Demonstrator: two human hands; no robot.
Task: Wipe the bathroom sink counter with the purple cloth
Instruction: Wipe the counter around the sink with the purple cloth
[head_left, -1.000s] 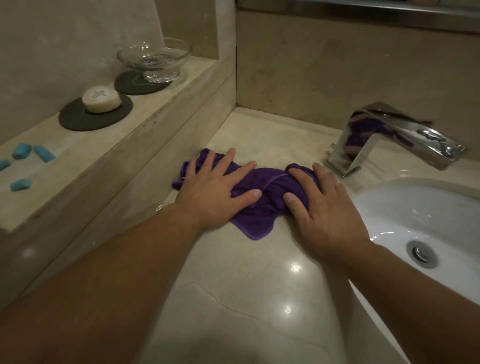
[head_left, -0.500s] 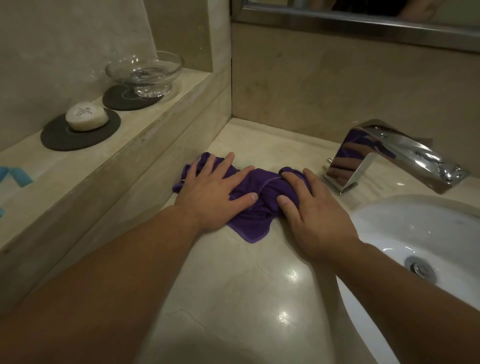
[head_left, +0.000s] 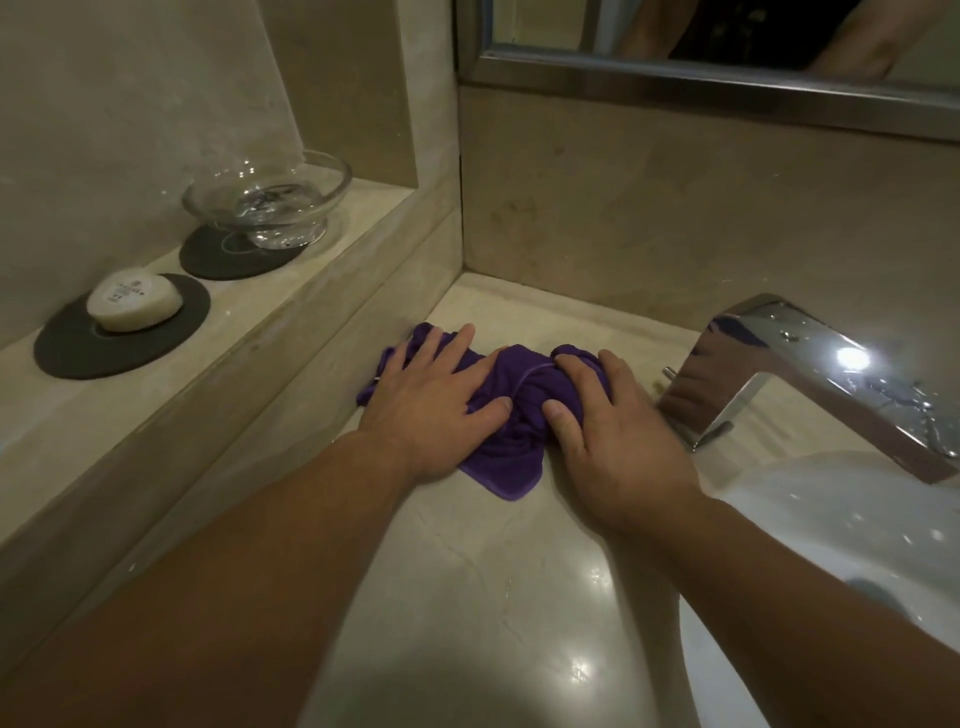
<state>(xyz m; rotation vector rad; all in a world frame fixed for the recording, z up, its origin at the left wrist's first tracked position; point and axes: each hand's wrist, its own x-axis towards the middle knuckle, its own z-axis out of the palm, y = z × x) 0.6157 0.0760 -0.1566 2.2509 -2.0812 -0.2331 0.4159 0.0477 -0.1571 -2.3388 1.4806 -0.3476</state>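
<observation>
Head view: presses a bunched purple cloth (head_left: 514, 415) onto the glossy marble counter (head_left: 519, 597), near the back corner and left of the chrome faucet (head_left: 779, 364). Lays the left hand (head_left: 431, 410) over its left half, fingers (head_left: 441, 348) spread flat. Rests the right hand (head_left: 618, 441) on its right end, fingers lightly arched, close together. Long axis left to right, loose corner toward the body. Soft, wrinkled fabric on polished stone.

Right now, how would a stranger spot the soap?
Look at the stone ledge left of the counter. The soap is the white round bar on the nearer dark mat; the farther mat holds a clear glass bowl instead.
</observation>
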